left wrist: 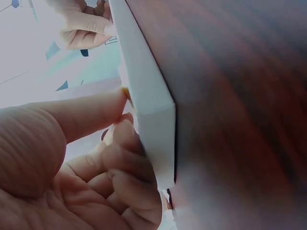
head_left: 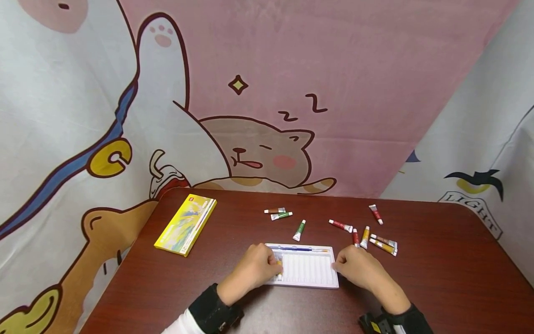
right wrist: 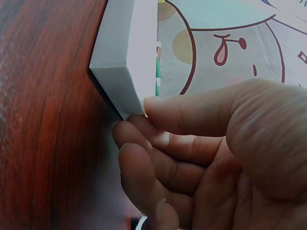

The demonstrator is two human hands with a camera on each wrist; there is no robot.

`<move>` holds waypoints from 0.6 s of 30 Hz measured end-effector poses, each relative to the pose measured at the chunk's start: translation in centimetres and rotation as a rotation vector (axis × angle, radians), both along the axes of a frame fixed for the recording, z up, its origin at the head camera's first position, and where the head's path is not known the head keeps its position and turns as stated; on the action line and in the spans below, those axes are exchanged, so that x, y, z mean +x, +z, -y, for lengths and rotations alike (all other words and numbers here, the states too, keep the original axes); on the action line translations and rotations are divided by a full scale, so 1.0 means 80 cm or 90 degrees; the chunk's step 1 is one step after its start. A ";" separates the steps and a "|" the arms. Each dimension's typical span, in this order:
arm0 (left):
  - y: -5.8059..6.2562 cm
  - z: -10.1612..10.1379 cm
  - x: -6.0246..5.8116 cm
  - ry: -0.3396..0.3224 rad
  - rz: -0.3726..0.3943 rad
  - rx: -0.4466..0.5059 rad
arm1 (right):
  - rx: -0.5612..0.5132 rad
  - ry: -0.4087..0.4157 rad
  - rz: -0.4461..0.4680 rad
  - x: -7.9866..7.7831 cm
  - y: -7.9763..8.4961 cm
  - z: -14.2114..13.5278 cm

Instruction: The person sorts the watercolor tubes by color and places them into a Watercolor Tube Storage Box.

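Note:
A white plastic tray [head_left: 310, 271] with slots lies on the table, and a blue-handled paintbrush [head_left: 294, 249] rests along its far side. At the tray's left end my left hand [head_left: 259, 265] pinches a small yellow paint tube [head_left: 279, 273] between thumb and curled fingers. Only a bit of that tube shows beside the thumb in the left wrist view. My right hand [head_left: 356, 264] holds the tray's right edge, thumb on the top rim. In the right wrist view, its fingers are bent against the side of the white tray [right wrist: 110, 67].
A yellow paint box [head_left: 185, 225] lies at the back left of the brown table [head_left: 233, 222]. Green tubes [head_left: 299, 230] and a brown tube [head_left: 274, 210] lie behind the tray. Red tubes [head_left: 340, 226] and yellow tubes [head_left: 383, 247] are scattered at the right. A printed cloth hangs behind.

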State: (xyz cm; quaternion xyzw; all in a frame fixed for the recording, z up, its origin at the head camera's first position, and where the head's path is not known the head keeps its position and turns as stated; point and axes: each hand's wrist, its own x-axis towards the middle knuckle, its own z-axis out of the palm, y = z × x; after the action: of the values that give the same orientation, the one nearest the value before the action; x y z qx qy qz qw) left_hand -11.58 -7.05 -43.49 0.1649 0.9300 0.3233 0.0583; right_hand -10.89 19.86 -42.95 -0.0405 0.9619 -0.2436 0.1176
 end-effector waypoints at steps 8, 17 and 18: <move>0.000 0.002 0.000 -0.009 0.018 0.015 | -0.004 0.002 -0.001 0.000 -0.002 -0.003; -0.003 0.002 -0.001 0.000 0.019 0.020 | -0.009 0.004 -0.003 0.000 0.000 -0.001; -0.003 0.002 -0.001 0.000 0.020 0.019 | -0.008 0.003 -0.002 0.000 0.000 -0.001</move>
State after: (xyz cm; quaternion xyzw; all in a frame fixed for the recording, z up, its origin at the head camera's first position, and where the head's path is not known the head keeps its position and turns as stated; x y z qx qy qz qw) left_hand -11.68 -7.23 -43.73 0.1604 0.9241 0.3397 0.0706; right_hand -10.87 19.91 -42.96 -0.0441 0.9604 -0.2493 0.1168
